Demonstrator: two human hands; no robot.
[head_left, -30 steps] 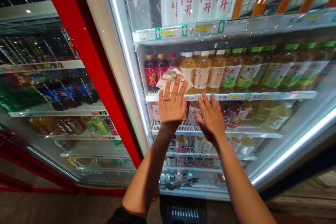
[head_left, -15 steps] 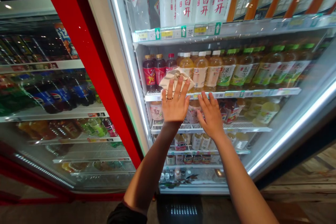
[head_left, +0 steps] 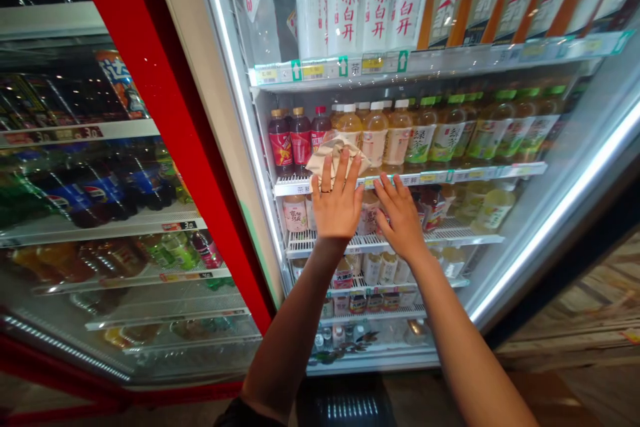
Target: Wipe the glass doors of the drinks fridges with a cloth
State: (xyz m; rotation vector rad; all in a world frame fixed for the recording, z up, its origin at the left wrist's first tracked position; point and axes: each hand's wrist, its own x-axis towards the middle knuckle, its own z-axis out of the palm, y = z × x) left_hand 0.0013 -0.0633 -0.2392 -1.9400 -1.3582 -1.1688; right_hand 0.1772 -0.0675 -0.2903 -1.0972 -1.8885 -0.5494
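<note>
My left hand [head_left: 336, 203], with a ring on one finger, presses a crumpled beige cloth [head_left: 336, 159] flat against the glass door [head_left: 450, 300] of a drinks cooler. The fingertips lie over the cloth's lower part. Just to the right, my right hand [head_left: 401, 219] rests on the same glass with its fingers spread, holding nothing. Behind the glass stand rows of bottled drinks, including tea bottles with green caps [head_left: 445, 133] at hand height.
A red door frame [head_left: 200, 147] runs up the left, beside a neighbouring glass section holding Pepsi bottles [head_left: 95, 193]. White-labelled water bottles [head_left: 375, 10] and orange-labelled bottles [head_left: 520, 3] fill the top shelf. A tiled floor lies below.
The cloth and my left hand have slid slightly rightward across the glass relative to the shelves. The whole view has shifted a little, with the cooler moving left in the picture.
</note>
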